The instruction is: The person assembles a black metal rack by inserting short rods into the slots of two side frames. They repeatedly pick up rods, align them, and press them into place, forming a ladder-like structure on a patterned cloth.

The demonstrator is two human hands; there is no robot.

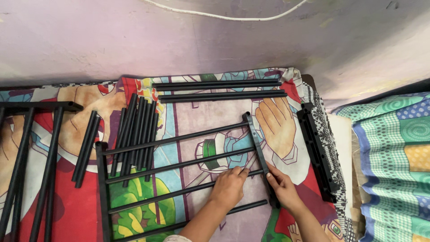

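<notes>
Head view looks down on a bright cartoon-print sheet [188, 116] spread over a flat surface against a pale purple wall [134, 36]. Your left hand [228, 187] lies palm down with the fingers loosely curled over one black rod [179, 165] of a partly built black rack [179, 179], close to where that rod meets the right side rail [256, 143]. Your right hand [283, 187] is closed around the lower part of that same rail, thumb on top, just beside your left hand. The rack lies flat in the middle of the sheet: five long rods run slantwise between a left side rail [103, 188] and the right one you hold. The lowest rod stops just short of the right rail.

Behind the rack, a bundle of loose short rods [136, 130] lies near the left rail, with two more short rods [86, 148] apart to the left. Four long rods [219, 89] lie in pairs near the wall. Another black rail piece [318, 148] rests on the sheet's right edge, well apart from your hands. A second rack section [31, 152] shows at the far left.
</notes>
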